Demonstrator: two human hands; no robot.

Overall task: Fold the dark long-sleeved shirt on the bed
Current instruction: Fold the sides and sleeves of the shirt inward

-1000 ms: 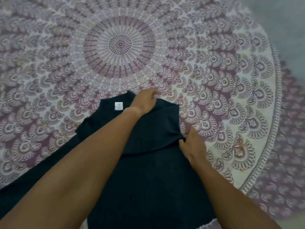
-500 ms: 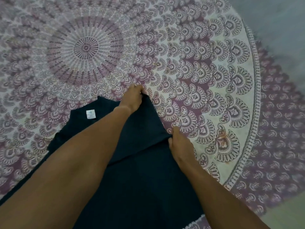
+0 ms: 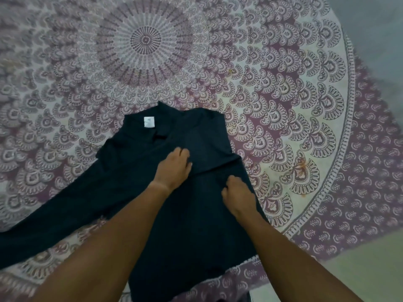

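The dark long-sleeved shirt (image 3: 196,225) lies flat on the bed, collar away from me, with a white label (image 3: 149,122) at the neck. Its right side is folded inward over the chest, making a diagonal edge. The other sleeve (image 3: 54,225) stretches out to the lower left. My left hand (image 3: 172,168) rests palm down on the chest next to the fold, fingers slightly apart, holding nothing. My right hand (image 3: 238,192) sits at the lower end of the folded edge, its fingers curled onto the fabric there.
A round purple and cream mandala bedspread (image 3: 283,105) covers the bed under the shirt. Its border runs along the right, with grey surface (image 3: 375,29) beyond it. A pale green strip (image 3: 359,275) shows at the lower right.
My left hand has let go of the shoulder edge and come down to the middle of the chest. The folded part now lies flat. My right hand stays at the fold.
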